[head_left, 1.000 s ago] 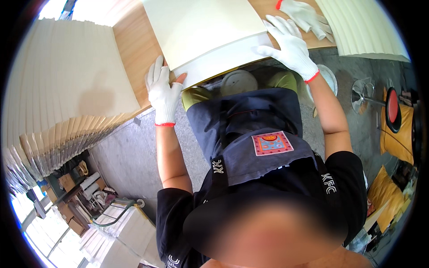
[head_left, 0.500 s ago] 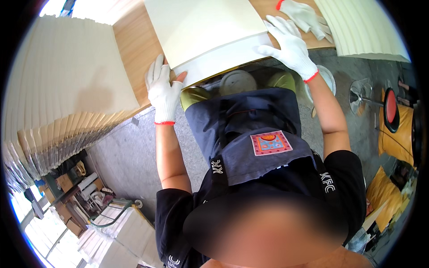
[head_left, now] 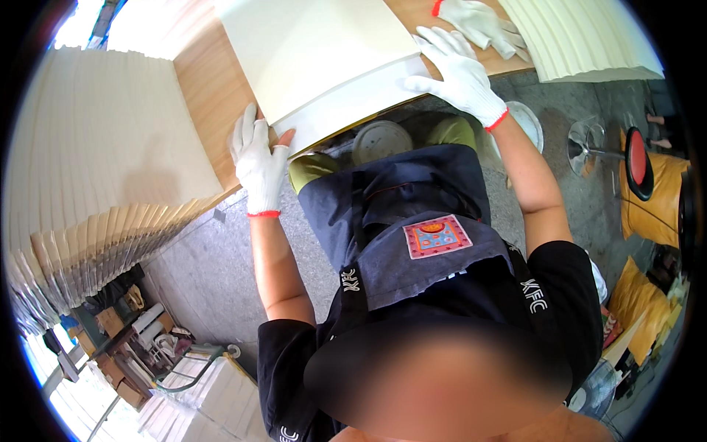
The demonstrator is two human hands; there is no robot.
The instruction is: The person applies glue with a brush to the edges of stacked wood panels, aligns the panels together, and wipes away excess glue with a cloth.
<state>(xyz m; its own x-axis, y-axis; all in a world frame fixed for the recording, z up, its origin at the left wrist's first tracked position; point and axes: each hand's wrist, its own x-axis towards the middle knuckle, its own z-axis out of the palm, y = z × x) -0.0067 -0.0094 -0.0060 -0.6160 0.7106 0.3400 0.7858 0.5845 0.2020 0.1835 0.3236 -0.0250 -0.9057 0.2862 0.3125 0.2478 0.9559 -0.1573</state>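
Note:
A broad cream sheet [head_left: 317,59] lies on the wooden table in front of me, with a white strip [head_left: 350,103] along its near edge. At the near left corner, my left hand [head_left: 258,162], in a white knit glove with a red cuff, has its fingers along the sheet's side. Its thumb stands apart at the strip, with the bare tip showing. My right hand [head_left: 462,81], gloved alike, is spread open at the right edge, thumb pointing toward the strip. Beyond it lies a loose white glove [head_left: 479,26].
Pleated cream stacks stand at the left [head_left: 103,132] and right [head_left: 582,37] of the wooden table [head_left: 210,88]. A round stool [head_left: 638,163] is at the right. Below left are a cart with white stacks [head_left: 206,394] and cluttered shelves. A round lid [head_left: 381,141] sits under the table edge.
The whole view has shifted slightly, so the table appears further left. Both hands keep about the same places against the sheet.

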